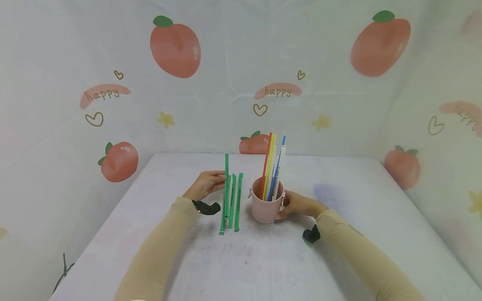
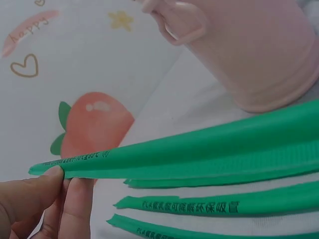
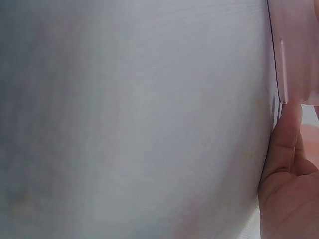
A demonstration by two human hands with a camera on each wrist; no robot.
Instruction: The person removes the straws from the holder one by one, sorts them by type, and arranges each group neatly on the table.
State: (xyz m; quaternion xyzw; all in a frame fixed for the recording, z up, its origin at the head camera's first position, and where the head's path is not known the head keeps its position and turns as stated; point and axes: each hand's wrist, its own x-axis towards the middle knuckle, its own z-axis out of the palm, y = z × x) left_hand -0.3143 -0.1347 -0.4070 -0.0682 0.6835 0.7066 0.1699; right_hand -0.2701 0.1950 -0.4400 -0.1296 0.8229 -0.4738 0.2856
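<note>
With thumb and fingers, my left hand [image 1: 207, 184] pinches a green wrapped straw [image 1: 226, 164] near its far end. In the left wrist view that straw [image 2: 204, 152] is raised at a slant, with dark print on its wrapper. Several other green wrapped straws [image 1: 239, 202] lie side by side on the table beneath and beside it. My right hand [image 1: 300, 204] grips the right side of a small pink bucket [image 1: 265, 212], thumb in front. Upright in the bucket lean red [image 1: 266, 165], yellow [image 1: 271, 163], blue [image 1: 277, 169] and white [image 1: 283, 154] straws. The right wrist view shows only the bucket's edge [image 3: 299, 55] and part of the hand.
A pale cloth covers the table [image 1: 241, 267]. Behind it hangs a white curtain [image 1: 226, 50] printed with peaches, hearts and flowers. Black straps [image 1: 206, 207] sit at both wrists. A dark green cord [image 1: 64, 271] shows beyond the table's left edge.
</note>
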